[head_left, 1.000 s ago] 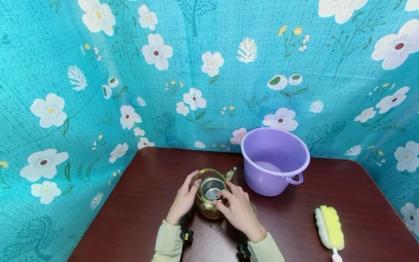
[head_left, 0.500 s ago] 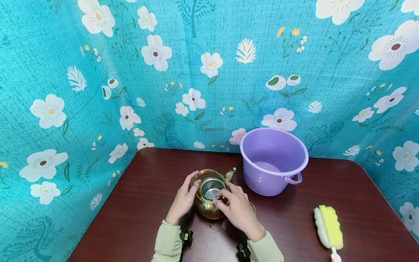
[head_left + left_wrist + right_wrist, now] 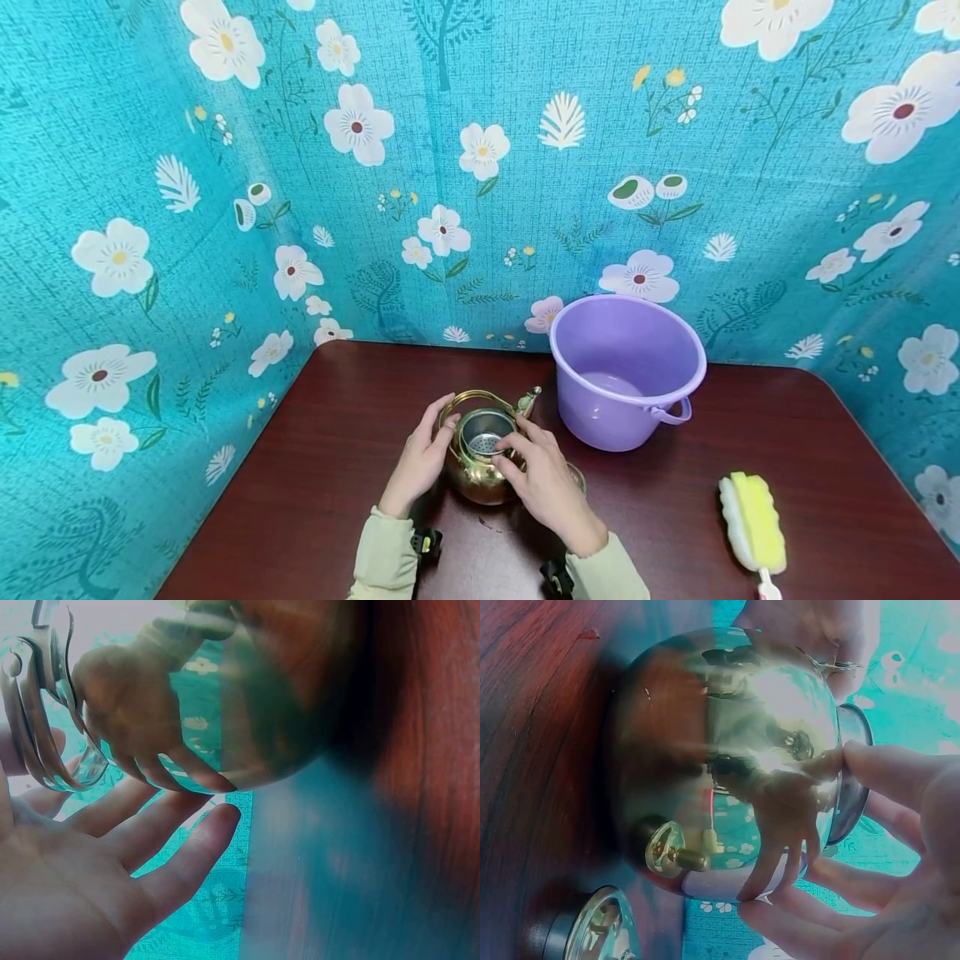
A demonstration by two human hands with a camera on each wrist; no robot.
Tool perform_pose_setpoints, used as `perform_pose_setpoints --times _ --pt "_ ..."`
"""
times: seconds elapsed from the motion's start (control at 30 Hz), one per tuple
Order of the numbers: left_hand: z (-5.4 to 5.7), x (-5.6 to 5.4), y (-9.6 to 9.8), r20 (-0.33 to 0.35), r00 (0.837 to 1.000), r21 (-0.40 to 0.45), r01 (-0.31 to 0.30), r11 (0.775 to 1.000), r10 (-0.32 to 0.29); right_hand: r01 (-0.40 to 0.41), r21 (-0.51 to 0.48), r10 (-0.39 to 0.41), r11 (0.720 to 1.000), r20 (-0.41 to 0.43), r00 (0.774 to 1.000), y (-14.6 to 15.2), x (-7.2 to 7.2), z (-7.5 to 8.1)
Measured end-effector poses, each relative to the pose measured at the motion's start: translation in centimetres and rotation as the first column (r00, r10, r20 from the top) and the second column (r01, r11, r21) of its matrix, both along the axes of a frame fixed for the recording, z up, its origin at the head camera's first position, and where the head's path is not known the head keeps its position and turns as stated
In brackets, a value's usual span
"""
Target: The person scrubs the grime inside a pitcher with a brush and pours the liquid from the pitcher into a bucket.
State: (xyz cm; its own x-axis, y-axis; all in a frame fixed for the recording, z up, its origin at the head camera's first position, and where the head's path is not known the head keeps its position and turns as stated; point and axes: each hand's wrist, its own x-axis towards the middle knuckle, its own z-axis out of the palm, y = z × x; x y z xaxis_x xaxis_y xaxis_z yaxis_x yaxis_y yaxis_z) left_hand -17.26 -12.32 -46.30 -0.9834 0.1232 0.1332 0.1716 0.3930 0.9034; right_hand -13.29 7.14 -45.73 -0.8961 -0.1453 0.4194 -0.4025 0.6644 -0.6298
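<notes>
A brass teapot (image 3: 480,485) stands on the table, with a metal strainer (image 3: 486,445) with a perforated bottom in its opening. My left hand (image 3: 417,464) is at the pot's left side, thumb and index finger about its arched handle (image 3: 476,393). In the left wrist view the other fingers of that hand (image 3: 82,881) stretch along the shiny body. With thumb and index finger my right hand (image 3: 551,487) pinches the strainer's rim. Other right fingertips (image 3: 759,915) touch the body near the spout. Partly behind the right hand, the round lid (image 3: 577,477) lies on the table.
A purple bucket (image 3: 626,367) stands behind and to the right of the teapot, its handle hanging down. Farther right lies a yellow and white sponge brush (image 3: 756,523). Flowered turquoise cloth (image 3: 480,275) hangs behind the dark red-brown table (image 3: 337,467).
</notes>
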Motion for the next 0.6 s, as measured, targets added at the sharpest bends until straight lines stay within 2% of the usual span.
perform_pose_setpoints --times 0.17,0.37,0.43,0.47,0.6 --pt "-0.78 -0.34 -0.34 -0.007 1.000 0.001 0.000 1.000 0.000 0.030 0.007 -0.030 1.000 0.010 0.999 -0.18 0.11 0.14" --pt "-0.72 -0.50 -0.36 0.007 1.000 0.014 0.009 1.000 -0.010 0.060 -0.002 -0.060 0.998 -0.052 0.997 -0.36 0.20 0.23" --pt "-0.78 -0.56 -0.36 -0.002 1.000 0.012 0.017 1.000 -0.017 0.062 -0.006 -0.062 0.998 -0.058 0.996 -0.36 0.20 0.20" --pt "-0.32 -0.36 -0.32 0.000 1.000 0.011 0.023 1.000 -0.023 0.061 -0.006 -0.061 0.998 -0.059 0.996 -0.36 0.21 0.18" --pt "-0.52 -0.38 -0.41 -0.007 1.000 0.006 0.023 1.000 -0.023 0.061 0.016 -0.059 0.998 -0.061 0.996 -0.38 0.22 0.01"
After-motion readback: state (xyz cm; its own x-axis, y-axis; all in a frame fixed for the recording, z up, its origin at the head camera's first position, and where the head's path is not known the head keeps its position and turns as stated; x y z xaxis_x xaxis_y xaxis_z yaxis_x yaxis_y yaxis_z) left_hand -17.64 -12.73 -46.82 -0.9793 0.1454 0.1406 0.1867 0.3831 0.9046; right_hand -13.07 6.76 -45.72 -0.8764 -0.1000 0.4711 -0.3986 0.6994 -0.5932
